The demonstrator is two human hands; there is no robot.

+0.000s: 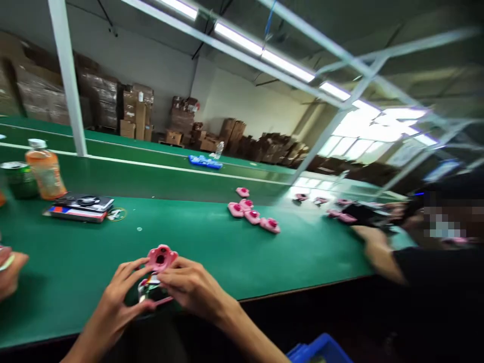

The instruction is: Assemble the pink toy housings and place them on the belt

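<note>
Both my hands hold one small pink flower-shaped plastic part (161, 257) with a dark hole in its middle, just above the near edge of the green table (212, 252). My left hand (120, 297) grips it from the lower left, my right hand (189, 287) from the right. Under the pink part sits a dark and white inner piece (149, 288), half hidden by my fingers. Several more pink parts (252, 212) lie in a cluster further out on the table.
An orange drink bottle (45, 169), a green can (18, 179) and flat packets (81, 207) stand at the far left. A co-worker's arm (378, 254) reaches in on the right near more pink parts (342, 217). Another hand (9, 269) shows at the left edge. A blue bin (321, 350) sits below.
</note>
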